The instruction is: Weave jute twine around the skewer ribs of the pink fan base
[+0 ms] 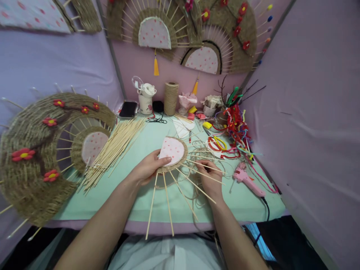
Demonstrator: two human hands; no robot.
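My left hand (147, 166) grips a small half-round fan piece (172, 149) by its straight edge, the thumb lying on the white, pink-spotted face. Twine is woven in a narrow band (182, 159) around the curved rim, and thin bamboo sticks (165, 204) fan outward from it. Among the sticks at the right, my right hand (209, 176) is closed, fingers curled in a pinch on the twine; the fingertips are partly hidden by sticks. Loose loops of brown twine (198, 193) lie under and around that hand and hang past the table's front edge.
A bundle of bamboo sticks (115, 150) and a large woven fan (30, 150) lie left. Behind stand a phone (128, 109), white cup (146, 99) and twine spool (171, 98). Scissors (218, 143), coloured pipe cleaners (236, 123) and a pink glue gun (249, 180) are right.
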